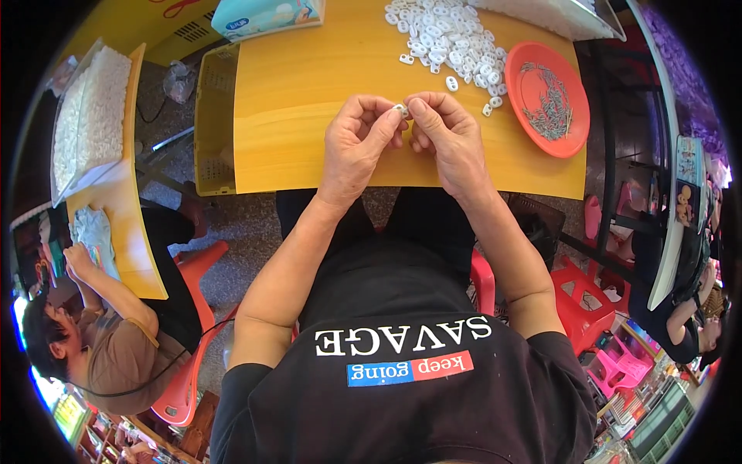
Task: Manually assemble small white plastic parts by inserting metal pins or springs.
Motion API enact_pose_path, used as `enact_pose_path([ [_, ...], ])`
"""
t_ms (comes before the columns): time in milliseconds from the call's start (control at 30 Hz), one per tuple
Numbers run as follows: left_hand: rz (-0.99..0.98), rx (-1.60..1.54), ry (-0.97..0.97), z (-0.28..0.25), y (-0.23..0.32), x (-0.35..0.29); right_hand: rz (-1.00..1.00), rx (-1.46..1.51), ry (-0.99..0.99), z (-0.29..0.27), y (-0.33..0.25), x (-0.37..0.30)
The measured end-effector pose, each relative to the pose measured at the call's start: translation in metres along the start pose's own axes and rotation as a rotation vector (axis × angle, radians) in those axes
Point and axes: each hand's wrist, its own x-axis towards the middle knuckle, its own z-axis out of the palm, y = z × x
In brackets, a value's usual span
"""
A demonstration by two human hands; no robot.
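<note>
Above the table's near edge, my left hand [357, 145] pinches a small white plastic piece [401, 110] between thumb and index finger. My right hand [451, 143] is closed in a pinch close beside it, its fingertips at the piece's right side. Whether those right fingertips hold something small of their own is hidden. Beyond my hands lies a heap of white oval plastic pieces [444, 39], many with two holes. To its right, a round red plate [568, 143] holds many small, thin grey metal parts [550, 104].
The yellow table [294, 124] carries a blue tissue pack [267, 17] at the far left and a pale tray [549, 17] at the far right. A yellow crate [215, 124] stands by its left side. Left, a co-worker [116, 340] sits at another table; red stools [583, 298] stand right.
</note>
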Motion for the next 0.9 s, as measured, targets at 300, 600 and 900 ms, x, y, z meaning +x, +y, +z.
enact_pose_path([
  [300,-0.008,0.008,-0.002,-0.0005,0.0011,-0.0008,-0.008,-0.014,0.001,0.0007,0.0018,-0.0001],
  [600,-0.001,0.027,0.0,-0.0028,-0.0005,-0.001,-0.136,-0.309,0.04,0.0056,0.0028,-0.0037],
  [900,0.017,0.07,0.048,0.0007,0.0005,-0.0025,-0.158,-0.266,0.032,0.0067,0.0086,0.0016],
])
